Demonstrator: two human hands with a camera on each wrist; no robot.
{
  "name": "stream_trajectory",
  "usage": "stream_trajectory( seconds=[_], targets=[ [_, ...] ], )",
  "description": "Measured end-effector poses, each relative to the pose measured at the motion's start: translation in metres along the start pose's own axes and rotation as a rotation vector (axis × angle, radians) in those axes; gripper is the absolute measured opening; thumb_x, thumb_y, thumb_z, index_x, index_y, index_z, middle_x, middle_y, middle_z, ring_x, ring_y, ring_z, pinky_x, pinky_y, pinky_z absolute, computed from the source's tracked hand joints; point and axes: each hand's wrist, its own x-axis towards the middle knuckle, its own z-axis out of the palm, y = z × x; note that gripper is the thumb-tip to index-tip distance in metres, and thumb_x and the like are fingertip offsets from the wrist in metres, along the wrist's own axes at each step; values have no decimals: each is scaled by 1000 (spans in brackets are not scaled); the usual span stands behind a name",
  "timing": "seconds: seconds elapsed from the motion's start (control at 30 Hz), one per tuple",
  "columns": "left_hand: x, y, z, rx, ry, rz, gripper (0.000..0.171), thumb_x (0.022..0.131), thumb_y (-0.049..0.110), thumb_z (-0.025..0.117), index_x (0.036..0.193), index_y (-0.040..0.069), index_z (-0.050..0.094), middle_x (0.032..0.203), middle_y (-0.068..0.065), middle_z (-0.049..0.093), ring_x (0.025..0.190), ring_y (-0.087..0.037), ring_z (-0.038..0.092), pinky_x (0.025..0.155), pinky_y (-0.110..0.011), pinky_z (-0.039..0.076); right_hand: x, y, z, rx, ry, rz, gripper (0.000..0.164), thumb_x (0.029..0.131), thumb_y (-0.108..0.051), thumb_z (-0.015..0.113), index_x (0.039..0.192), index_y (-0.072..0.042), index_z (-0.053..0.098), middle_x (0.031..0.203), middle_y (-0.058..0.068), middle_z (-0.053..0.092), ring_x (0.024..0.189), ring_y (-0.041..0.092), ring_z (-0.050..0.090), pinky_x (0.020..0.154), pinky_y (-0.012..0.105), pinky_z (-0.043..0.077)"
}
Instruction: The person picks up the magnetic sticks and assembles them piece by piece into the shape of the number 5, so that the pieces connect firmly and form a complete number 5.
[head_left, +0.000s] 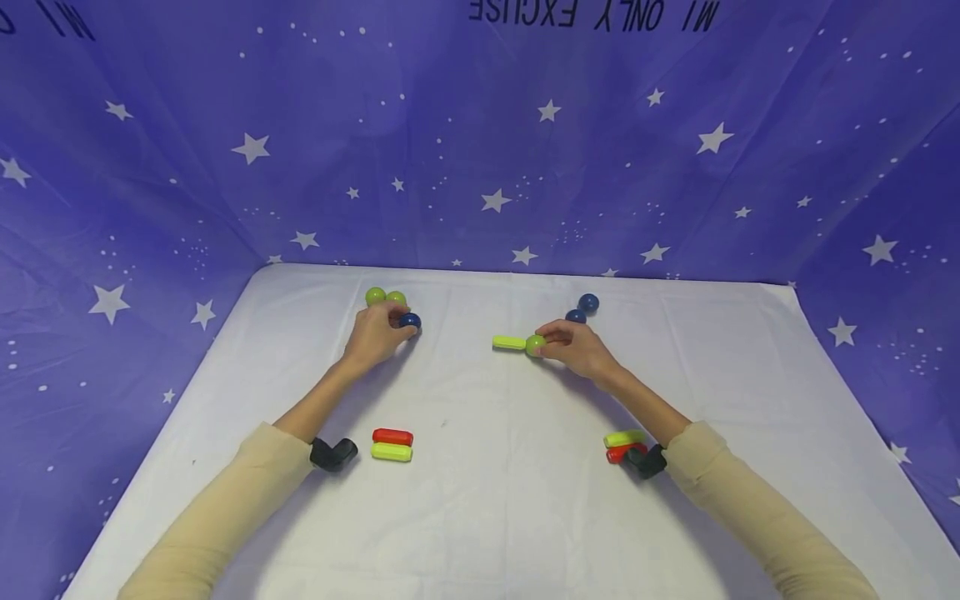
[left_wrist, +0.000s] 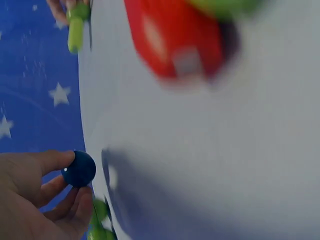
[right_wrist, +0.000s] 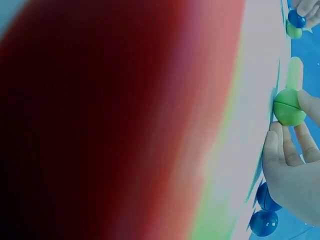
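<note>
In my left hand point(head_left: 377, 337) a dark blue ball point(head_left: 409, 321) is pinched between thumb and fingers, as the left wrist view point(left_wrist: 79, 169) also shows. Two green balls point(head_left: 376, 297) lie just behind that hand. My right hand point(head_left: 576, 348) grips a green ball point(head_left: 535, 346) near the table's middle. A yellow-green stick point(head_left: 509, 342) lies in line with this ball, its end right at the ball's left side. Beyond the right hand lie two dark blue balls point(head_left: 588, 303) close together, the nearer one partly covered by the hand.
A red stick point(head_left: 392, 437) and a yellow stick point(head_left: 392, 452) lie side by side near the left forearm. Another yellow stick point(head_left: 624, 438) and red stick point(head_left: 621, 454) lie by the right wrist camera. A starry purple cloth point(head_left: 450, 150) borders the white table point(head_left: 480, 517).
</note>
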Motion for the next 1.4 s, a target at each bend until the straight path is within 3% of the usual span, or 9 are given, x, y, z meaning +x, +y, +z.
stream_trajectory(
  seconds=[0.17,0.4,0.63,1.4],
  targets=[
    [-2,22,19,-85,-105,56,34,88,10,75,118,-4,66,108,-18,69,102,-31,65,90,-43,51,0,-1,1,2,-7,9,38,91,-19,75,124,-5,66,115,11,69,106,26,63,91,38,48],
    [-1,45,45,-105,-239,101,31,89,11,76,117,1,67,109,-12,70,101,-26,66,88,-38,52,2,-3,2,5,-12,21,37,91,-19,75,124,-6,66,113,10,69,105,25,63,90,38,48],
    [3,52,60,-94,-253,123,30,89,7,75,117,0,66,111,-14,70,102,-26,67,87,-35,53,3,-3,2,11,-18,22,36,91,-19,75,123,-7,66,114,10,69,106,25,63,92,39,47],
    [7,54,62,-112,-276,102,30,89,6,74,118,1,66,114,-15,69,106,-27,67,90,-35,52,2,-1,-1,29,-31,10,36,91,-17,74,124,-4,65,112,11,68,104,25,62,89,36,47]
  ],
)
